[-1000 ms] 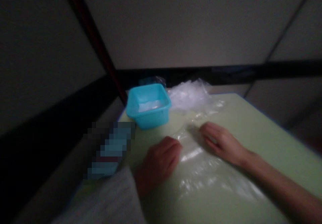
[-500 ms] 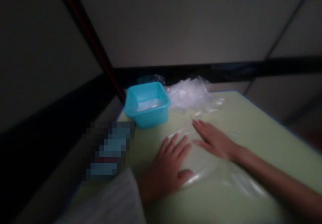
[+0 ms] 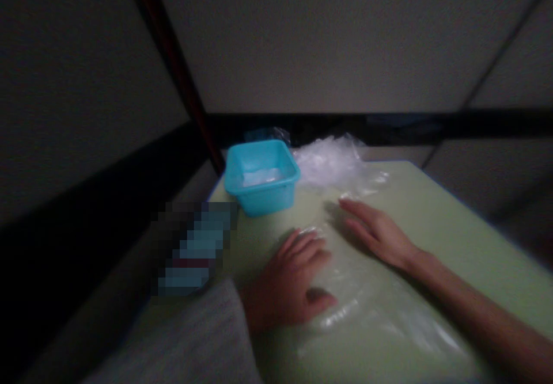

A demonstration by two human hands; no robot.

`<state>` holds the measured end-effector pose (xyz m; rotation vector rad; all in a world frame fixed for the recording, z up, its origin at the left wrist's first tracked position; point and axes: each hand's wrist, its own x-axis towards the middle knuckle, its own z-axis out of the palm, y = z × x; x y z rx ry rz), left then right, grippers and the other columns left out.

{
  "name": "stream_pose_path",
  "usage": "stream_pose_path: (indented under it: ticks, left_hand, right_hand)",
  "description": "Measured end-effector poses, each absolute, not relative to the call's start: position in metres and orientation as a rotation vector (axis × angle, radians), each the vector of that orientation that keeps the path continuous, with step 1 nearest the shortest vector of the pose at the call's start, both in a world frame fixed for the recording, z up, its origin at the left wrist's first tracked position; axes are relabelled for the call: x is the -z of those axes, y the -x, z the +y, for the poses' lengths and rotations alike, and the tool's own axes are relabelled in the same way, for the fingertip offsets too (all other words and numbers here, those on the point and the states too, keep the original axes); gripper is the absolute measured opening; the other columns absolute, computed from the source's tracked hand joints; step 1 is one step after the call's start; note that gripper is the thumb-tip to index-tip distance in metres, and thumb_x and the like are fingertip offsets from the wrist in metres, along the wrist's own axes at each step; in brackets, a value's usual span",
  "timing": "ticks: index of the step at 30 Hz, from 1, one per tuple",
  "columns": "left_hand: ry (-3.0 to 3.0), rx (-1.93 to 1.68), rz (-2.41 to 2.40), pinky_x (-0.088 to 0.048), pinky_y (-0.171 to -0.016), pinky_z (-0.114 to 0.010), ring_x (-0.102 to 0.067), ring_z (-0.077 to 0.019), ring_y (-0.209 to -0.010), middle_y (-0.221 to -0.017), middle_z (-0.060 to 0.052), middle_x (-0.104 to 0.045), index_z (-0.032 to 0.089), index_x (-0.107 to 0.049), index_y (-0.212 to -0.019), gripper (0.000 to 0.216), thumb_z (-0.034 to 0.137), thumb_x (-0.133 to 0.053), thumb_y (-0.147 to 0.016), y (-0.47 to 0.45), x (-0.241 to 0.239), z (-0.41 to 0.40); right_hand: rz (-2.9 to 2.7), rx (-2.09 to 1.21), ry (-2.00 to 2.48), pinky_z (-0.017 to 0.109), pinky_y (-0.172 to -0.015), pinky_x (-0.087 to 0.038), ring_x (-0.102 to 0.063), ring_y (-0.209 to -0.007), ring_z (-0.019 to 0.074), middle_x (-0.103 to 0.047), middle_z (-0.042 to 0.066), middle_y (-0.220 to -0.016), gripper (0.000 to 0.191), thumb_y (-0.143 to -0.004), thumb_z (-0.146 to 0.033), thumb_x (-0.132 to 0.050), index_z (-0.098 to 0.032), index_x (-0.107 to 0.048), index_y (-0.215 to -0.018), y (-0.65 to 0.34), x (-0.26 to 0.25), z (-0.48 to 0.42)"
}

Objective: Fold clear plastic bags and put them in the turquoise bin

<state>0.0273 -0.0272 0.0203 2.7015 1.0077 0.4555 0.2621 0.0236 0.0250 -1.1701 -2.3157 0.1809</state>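
Note:
A clear plastic bag [image 3: 358,292] lies spread on the pale green table [image 3: 449,228] in front of me. My left hand [image 3: 298,280] rests on the bag's left side, palm down, fingers stretched forward and thumb apart. Over the bag's far right part is my right hand [image 3: 380,231], tilted onto its side and a little raised, with a shadow beneath the fingers. Its thumb stands apart from the fingers, and nothing shows in its grasp. The dim light blurs the bag's edges.
A turquoise plastic basket [image 3: 268,200] with something white inside stands at the far left of the table. Beside it lies a heap of crumpled clear plastic [image 3: 328,159]. A pixelated blue object [image 3: 199,246] is at the left edge. A wall [image 3: 328,44] rises behind the table.
My right hand has lifted from the plastic and turned onto its side. My left hand's fingers have drawn closer together. The whole view has shifted slightly.

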Motion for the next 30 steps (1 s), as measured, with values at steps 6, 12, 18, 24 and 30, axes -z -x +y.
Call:
stream_pose_path:
  ticks: [6,12,18,24,30]
  left_hand:
    - [-2.618,-0.585,1.170,-0.033,-0.107,-0.038,-0.038,-0.0225,-0.130,-0.140,-0.015,-0.042,0.011,-0.040,-0.132,0.048,0.027,-0.046,-0.087,-0.038,-0.005,-0.014]
    - [-2.775,-0.390,1.183,-0.021,-0.113,-0.039,-0.020,-0.0235,-0.138,-0.148,-0.016,-0.028,0.007,-0.028,-0.140,0.059,0.033,-0.044,-0.090,-0.033,0.008,-0.011]
    - [-2.745,-0.326,1.293,-0.023,-0.111,-0.042,-0.018,-0.0252,-0.139,-0.149,-0.017,-0.025,0.007,-0.026,-0.141,0.064,0.039,-0.045,-0.089,-0.026,0.004,-0.016]
    - [-2.692,-0.379,1.305,-0.025,-0.111,-0.042,-0.022,-0.0241,-0.138,-0.148,-0.018,-0.026,0.007,-0.026,-0.141,0.063,0.040,-0.044,-0.090,-0.016,0.003,-0.017]
    - [-2.358,-0.686,1.400,-0.033,-0.106,-0.040,-0.040,-0.0231,-0.129,-0.139,-0.014,-0.043,0.014,-0.039,-0.133,0.048,0.030,-0.046,-0.088,-0.016,0.006,-0.008]
  right_hand:
    - [-2.575,-0.283,0.969,0.044,-0.108,-0.031,-0.036,-0.131,0.0244,-0.040,0.012,-0.142,0.051,-0.094,-0.042,-0.036,-0.015,-0.041,-0.137,-0.245,-0.008,0.032]
    - [-2.639,-0.186,1.120,0.047,-0.111,-0.024,-0.025,-0.136,0.0254,-0.028,0.013,-0.147,0.067,-0.091,-0.056,-0.032,-0.014,-0.028,-0.144,-0.251,0.008,0.039]
    - [-2.638,-0.130,1.273,0.046,-0.111,-0.023,-0.025,-0.136,0.0262,-0.026,0.016,-0.147,0.071,-0.092,-0.058,-0.026,-0.009,-0.027,-0.143,-0.253,0.005,0.041]
    - [-2.590,-0.100,1.406,0.045,-0.111,-0.023,-0.026,-0.136,0.0264,-0.029,0.017,-0.146,0.072,-0.092,-0.059,-0.023,-0.007,-0.031,-0.141,-0.256,0.002,0.042]
    - [-2.517,-0.091,1.451,0.046,-0.109,-0.026,-0.029,-0.134,0.0284,-0.034,0.018,-0.144,0.074,-0.090,-0.061,-0.026,-0.008,-0.032,-0.141,-0.265,0.006,0.043]
